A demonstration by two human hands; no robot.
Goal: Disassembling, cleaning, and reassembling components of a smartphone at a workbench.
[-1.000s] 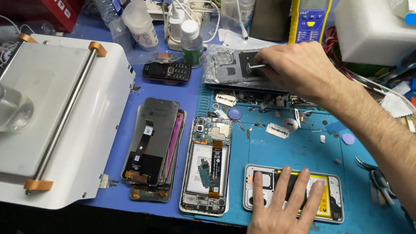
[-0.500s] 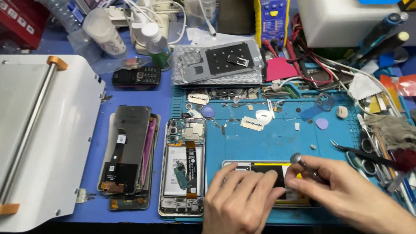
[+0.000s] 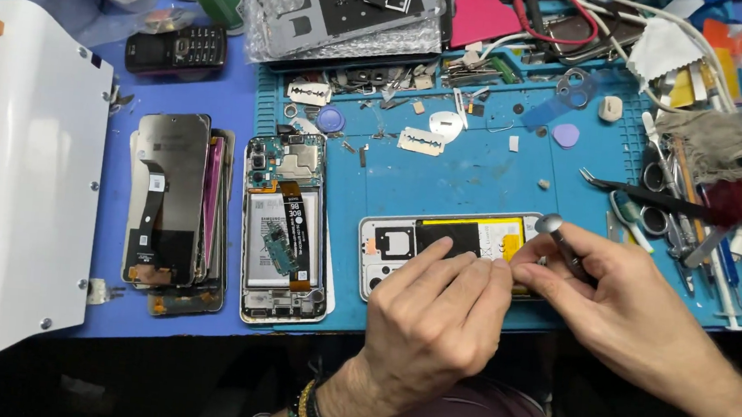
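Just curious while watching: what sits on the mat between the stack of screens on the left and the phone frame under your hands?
In the head view, an opened phone with its battery showing lies between the stack of screens and the phone frame.

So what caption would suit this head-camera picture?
Left hand steadies an opened phone on a blue mat while the right hand holds a metal tool over it.

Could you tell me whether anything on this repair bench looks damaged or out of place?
Two bare razor blades lie loose on the blue mat among screws and scraps. Beside the opened phone, the stack of screens sits unevenly, its edges fanned out.
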